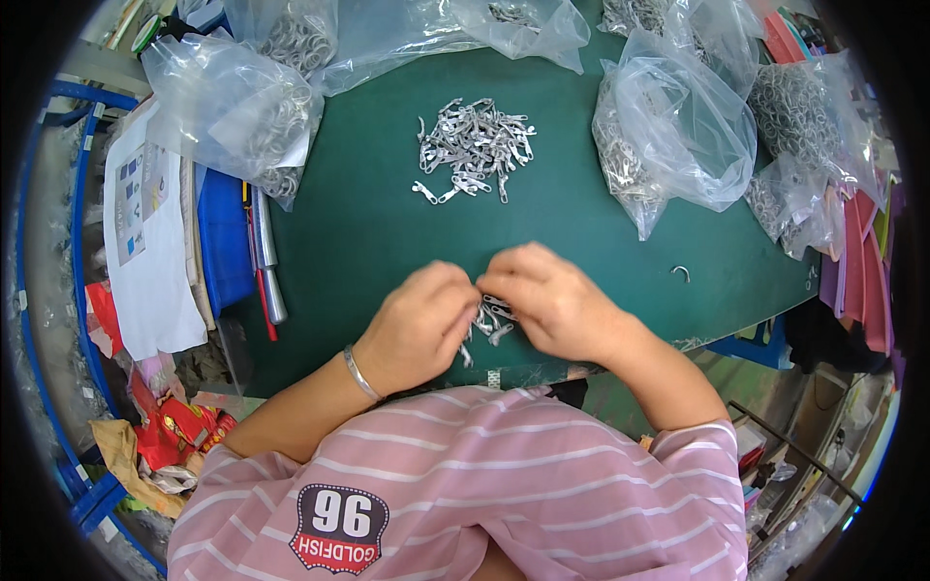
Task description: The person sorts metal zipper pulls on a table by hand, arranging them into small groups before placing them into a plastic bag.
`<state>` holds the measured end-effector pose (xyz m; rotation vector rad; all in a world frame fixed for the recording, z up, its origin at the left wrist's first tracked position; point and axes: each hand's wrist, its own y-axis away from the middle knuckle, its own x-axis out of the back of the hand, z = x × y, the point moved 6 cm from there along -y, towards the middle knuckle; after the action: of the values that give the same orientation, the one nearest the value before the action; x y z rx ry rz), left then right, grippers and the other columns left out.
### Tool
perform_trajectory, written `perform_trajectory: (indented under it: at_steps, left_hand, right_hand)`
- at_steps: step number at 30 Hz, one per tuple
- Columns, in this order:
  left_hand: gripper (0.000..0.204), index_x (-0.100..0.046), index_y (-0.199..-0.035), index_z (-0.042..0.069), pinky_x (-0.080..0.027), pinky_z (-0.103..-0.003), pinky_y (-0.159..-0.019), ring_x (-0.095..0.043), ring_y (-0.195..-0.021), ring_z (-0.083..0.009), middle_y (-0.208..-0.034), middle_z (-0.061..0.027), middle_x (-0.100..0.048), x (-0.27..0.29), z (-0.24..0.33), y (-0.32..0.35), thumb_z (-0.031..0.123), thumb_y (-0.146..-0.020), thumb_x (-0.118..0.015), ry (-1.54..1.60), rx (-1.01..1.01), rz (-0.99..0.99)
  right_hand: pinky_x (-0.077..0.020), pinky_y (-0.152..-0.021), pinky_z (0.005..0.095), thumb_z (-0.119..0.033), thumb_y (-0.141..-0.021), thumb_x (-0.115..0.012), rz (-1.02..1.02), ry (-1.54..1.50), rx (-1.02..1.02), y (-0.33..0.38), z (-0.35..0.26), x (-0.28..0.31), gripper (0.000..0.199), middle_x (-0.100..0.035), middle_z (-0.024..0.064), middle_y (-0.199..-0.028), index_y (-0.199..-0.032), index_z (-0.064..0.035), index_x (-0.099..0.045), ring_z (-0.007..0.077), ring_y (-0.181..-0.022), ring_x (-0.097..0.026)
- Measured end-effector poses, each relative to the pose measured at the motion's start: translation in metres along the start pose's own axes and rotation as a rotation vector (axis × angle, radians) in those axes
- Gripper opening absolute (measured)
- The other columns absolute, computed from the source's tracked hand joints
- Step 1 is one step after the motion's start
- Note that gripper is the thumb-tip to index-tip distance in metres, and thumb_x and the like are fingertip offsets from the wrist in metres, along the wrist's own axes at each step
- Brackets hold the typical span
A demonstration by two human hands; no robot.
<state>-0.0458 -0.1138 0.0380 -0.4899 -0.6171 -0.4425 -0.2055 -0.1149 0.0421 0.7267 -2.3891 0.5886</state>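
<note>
My left hand (417, 324), with a silver bangle (361, 373) at its wrist, is closed near the front of the green table (387, 232). Its fingertips meet those of my right hand (557, 302), which is closed in a pinch. Whatever the fingertips grip is hidden behind the knuckles. Under and between the hands, several small silvery metal pieces (500, 334) show, long and narrow like zipper pulls. Farther back on the table lies a loose heap of similar metal pieces (477, 137).
Clear plastic bags of metal rings stand at the back left (291, 136) and far right (799, 111). An open clear bag (668, 126) lies nearer on the right. One curved metal piece (681, 273) rests alone. Beside a blue tray (225, 228) are pens (263, 252).
</note>
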Motion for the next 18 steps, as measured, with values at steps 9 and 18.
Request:
perform_trajectory:
  at_steps: [9,18]
  left_hand:
    - [0.035,-0.063,-0.116,0.001,-0.049,-0.040,-0.088,-0.060,-0.101,-0.0346,-0.115,-0.0164,-0.059,-0.001,-0.036,-0.036,0.001,-0.083,-0.073,-0.224,0.089,0.108]
    - [0.061,-0.066,-0.117,0.010,-0.054,-0.037,-0.076,-0.063,-0.090,-0.0290,-0.110,-0.0111,-0.059,0.003,0.007,0.020,0.030,-0.066,-0.092,0.110,0.020,-0.531]
  right_hand:
    - [-0.0497,-0.100,0.0456,0.006,-0.077,-0.063,0.129,0.258,0.033,-0.034,0.027,0.007,0.043,-0.061,0.0161,-0.130,-0.120,0.0034,-0.065,0.0375,-0.119,-0.058]
    - [-0.0512,-0.088,0.0444,-0.017,-0.071,-0.085,-0.027,0.037,-0.151,0.034,-0.008,0.005,0.056,-0.060,0.0146,-0.116,-0.121,-0.0028,-0.064,0.0354,-0.103,-0.061]
